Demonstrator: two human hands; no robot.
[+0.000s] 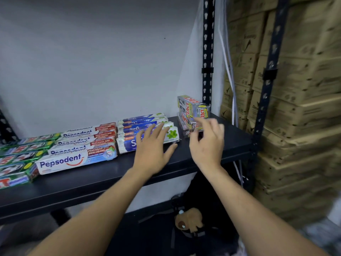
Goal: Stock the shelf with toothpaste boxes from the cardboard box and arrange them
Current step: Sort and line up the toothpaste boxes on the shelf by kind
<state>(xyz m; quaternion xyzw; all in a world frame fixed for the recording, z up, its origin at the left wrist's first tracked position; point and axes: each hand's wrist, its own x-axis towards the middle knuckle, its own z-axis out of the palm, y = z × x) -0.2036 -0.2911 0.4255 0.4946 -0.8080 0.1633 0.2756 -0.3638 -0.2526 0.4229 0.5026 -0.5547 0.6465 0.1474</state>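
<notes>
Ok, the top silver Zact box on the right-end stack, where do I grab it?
Probably pinch the top Zact box across its long sides near the front end, coming from the front with the right hand. Its short end faces outward, its top is free, and the Soft boxes lie apart on its left.

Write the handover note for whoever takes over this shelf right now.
Left hand: open, fingers spread over the blue-and-white boxes.
Right hand: open, holds nothing, at the Zact stack; contact unclear because of blur.
Done: green boxes, Pepsodent boxes, the blue-and-white boxes and the Zact stack lie on the shelf.
Left: probably square up the Zact stack and add more stock. Cartons stand beside the rack; I cannot tell which is the supply.
</notes>
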